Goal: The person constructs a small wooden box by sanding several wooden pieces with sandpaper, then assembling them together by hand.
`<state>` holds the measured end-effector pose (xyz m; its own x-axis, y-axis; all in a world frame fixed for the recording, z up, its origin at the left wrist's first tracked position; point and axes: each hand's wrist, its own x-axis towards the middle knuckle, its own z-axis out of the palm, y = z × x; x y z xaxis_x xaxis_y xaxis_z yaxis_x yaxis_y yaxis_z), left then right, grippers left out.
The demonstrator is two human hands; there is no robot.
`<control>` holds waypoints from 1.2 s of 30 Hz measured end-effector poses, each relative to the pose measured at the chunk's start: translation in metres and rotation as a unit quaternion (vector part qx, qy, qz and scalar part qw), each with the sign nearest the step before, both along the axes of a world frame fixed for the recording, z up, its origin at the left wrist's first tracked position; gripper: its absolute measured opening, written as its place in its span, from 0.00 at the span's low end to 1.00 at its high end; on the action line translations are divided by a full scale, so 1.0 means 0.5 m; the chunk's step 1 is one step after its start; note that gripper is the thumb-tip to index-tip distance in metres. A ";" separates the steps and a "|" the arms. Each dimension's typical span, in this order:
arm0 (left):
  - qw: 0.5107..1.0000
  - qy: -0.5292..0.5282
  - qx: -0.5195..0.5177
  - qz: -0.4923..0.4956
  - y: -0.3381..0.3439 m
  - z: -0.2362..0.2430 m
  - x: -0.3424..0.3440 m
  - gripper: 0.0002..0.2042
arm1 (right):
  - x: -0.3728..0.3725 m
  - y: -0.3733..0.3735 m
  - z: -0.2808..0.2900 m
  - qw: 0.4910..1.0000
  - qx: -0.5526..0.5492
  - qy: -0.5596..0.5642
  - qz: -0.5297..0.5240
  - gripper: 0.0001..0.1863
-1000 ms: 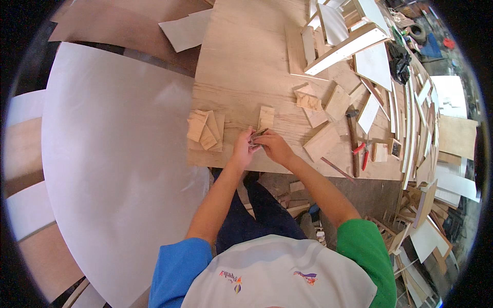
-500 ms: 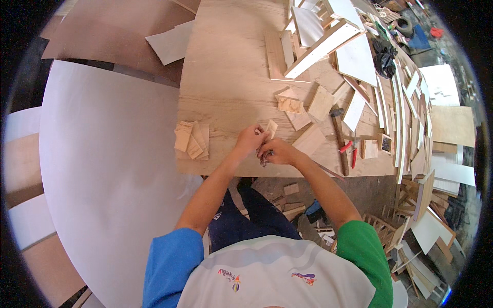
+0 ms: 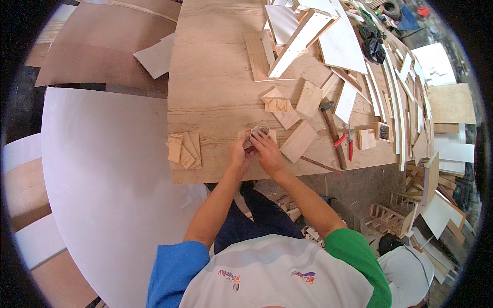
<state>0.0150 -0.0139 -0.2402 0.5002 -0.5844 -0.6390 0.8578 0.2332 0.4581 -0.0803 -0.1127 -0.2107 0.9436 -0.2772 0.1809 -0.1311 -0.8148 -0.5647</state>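
On the wooden tabletop near its front edge, my left hand (image 3: 240, 153) and my right hand (image 3: 267, 150) are close together, fingers curled round a small crumpled greyish sheet (image 3: 260, 130). Their fingers partly hide it, and its material is hard to tell. A small pale wood block (image 3: 272, 135) lies at the fingertips of the right hand, mostly covered. To the left sits a small stack of thin wood pieces (image 3: 175, 149). Just right of my hands rests a flat wooden board piece (image 3: 299, 141).
Farther right are a hammer (image 3: 334, 134), red-handled pliers (image 3: 350, 142) and a small open wooden box (image 3: 381, 131). A white-edged wooden frame (image 3: 298, 43) stands at the back. A large white panel (image 3: 113, 174) adjoins the table (image 3: 215, 61) on the left. Long strips (image 3: 393, 110) line the right.
My left hand has let go of the small wood block, which now lies on the table. Both hands have come together on the crumpled sheet that the right hand held. The view has shifted slightly.
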 end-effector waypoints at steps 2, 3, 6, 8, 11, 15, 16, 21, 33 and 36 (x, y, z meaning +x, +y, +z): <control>1.000 0.009 -0.013 0.026 -0.014 0.007 -0.012 0.18 | -0.010 -0.025 -0.007 1.000 0.013 0.010 0.013 0.28; 0.999 0.014 -0.020 0.039 -0.022 0.013 -0.020 0.18 | -0.011 -0.026 -0.017 1.000 0.016 0.009 -0.003 0.28; 0.998 -0.036 -0.010 0.059 -0.023 0.009 -0.028 0.19 | -0.003 -0.016 -0.026 1.000 0.021 0.003 -0.009 0.28; 0.996 -0.016 -0.034 0.083 -0.020 0.029 -0.037 0.18 | -0.014 0.001 -0.024 0.999 0.021 0.004 0.032 0.29; 0.994 0.005 -0.043 0.100 -0.027 0.060 -0.053 0.16 | -0.012 -0.086 -0.014 0.996 0.025 -0.002 -0.089 0.29; 0.990 -0.100 0.019 0.096 -0.004 0.023 -0.050 0.13 | -0.029 -0.143 0.002 0.993 -0.016 0.081 -0.087 0.26; 0.984 -0.160 0.064 0.054 0.008 0.010 -0.048 0.13 | -0.031 -0.182 0.010 0.986 0.018 0.094 -0.136 0.26; 0.877 -0.423 0.222 -0.053 0.027 0.009 -0.068 0.10 | 0.004 -0.045 0.042 0.995 0.039 -0.087 0.022 0.25; 0.794 -0.571 0.210 0.020 0.006 0.097 -0.073 0.11 | 0.000 -0.051 0.086 0.997 0.020 -0.054 -0.042 0.27; 0.794 -0.564 0.225 0.022 0.017 0.079 -0.063 0.14 | -0.010 -0.001 0.093 0.993 0.010 -0.110 0.040 0.27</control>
<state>-0.0165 -0.0054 -0.2006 0.9162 -0.3899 0.0921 -0.1631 -0.1532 0.9746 -0.0854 -0.1131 -0.1640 0.9008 -0.2081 0.3811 0.0625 -0.8065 -0.5880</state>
